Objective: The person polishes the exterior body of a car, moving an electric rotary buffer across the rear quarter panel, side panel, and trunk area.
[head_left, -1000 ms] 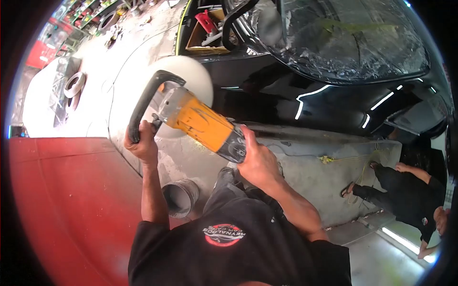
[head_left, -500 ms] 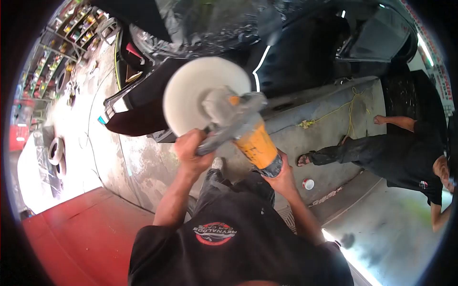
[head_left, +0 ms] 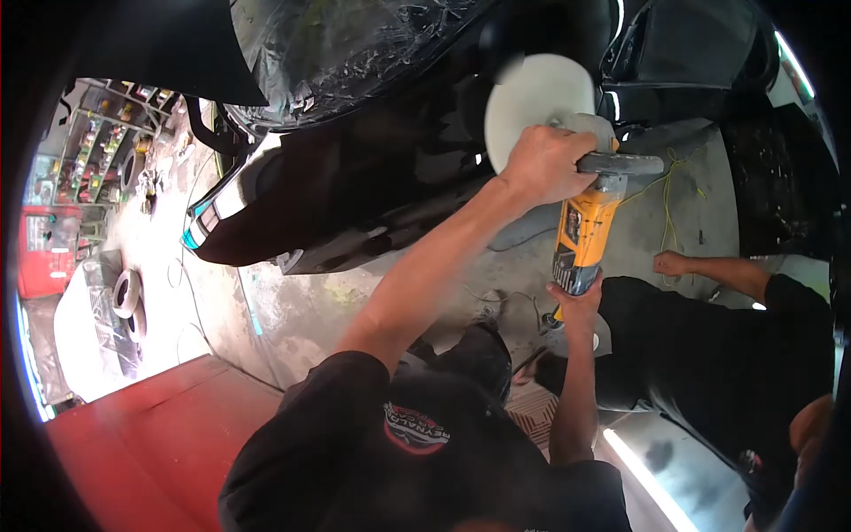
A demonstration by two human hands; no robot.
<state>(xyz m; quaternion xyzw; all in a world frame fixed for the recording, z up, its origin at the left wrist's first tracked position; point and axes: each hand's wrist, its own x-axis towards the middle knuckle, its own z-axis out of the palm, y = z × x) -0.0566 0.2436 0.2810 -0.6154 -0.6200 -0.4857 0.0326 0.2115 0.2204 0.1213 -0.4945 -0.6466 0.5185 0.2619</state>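
A yellow and black car polisher (head_left: 589,226) is in both my hands, near the right side of the black car. My left hand (head_left: 545,164) is wrapped round the front of the tool, by its grey handle. Round the rear end of the body is my right hand (head_left: 579,301), its fingers closed. The round white polishing pad (head_left: 536,111) faces the glossy black car panel (head_left: 381,177). Whether it touches the panel I cannot tell.
Close on the right stands another person in a black shirt (head_left: 700,341), one arm stretched out. A yellow cord (head_left: 671,199) lies beyond the polisher. Crumpled plastic sheeting (head_left: 337,62) covers part of the car. A red panel (head_left: 160,434) is at lower left, tires (head_left: 128,297) farther off.
Both hands have carried the polisher to the right and up, against the view of the car panel. My view has shifted. The other person has come closer and leans in.
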